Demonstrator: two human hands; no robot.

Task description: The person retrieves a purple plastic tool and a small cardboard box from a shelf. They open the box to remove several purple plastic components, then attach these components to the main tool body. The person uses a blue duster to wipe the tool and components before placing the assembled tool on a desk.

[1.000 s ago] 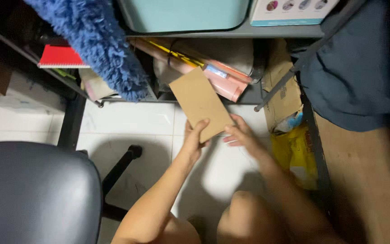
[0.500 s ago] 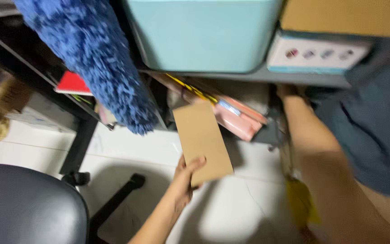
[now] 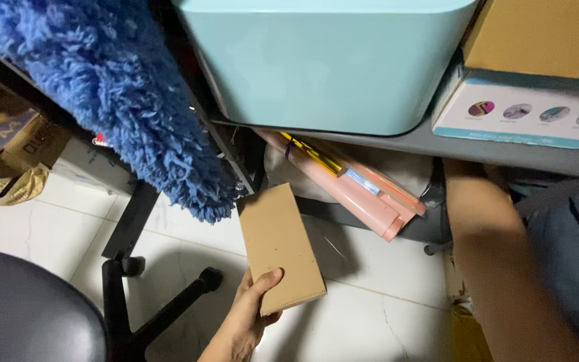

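Observation:
My left hand [image 3: 246,318] grips the near end of a flat brown cardboard piece [image 3: 279,245], holding it above the white tiled floor [image 3: 363,322]. Its far end points toward the lower shelf, where rolled pink paper tubes [image 3: 356,194] lie. My right forearm [image 3: 490,268] reaches up on the right, toward the underside of the grey shelf [image 3: 437,144]; the hand itself is hidden behind the shelf and dark blue cloth [image 3: 571,268].
A pale turquoise bin [image 3: 323,60] and a white box with a brown carton [image 3: 537,74] on it sit on the grey shelf. A fluffy blue duster [image 3: 122,107] hangs at left. A dark chair seat [image 3: 21,308] and its wheeled base [image 3: 162,295] stand at lower left.
My right hand let go of the cardboard and reached up to the right under the shelf. The left hand keeps the cardboard, now lower and more to the left. The view tilted upward.

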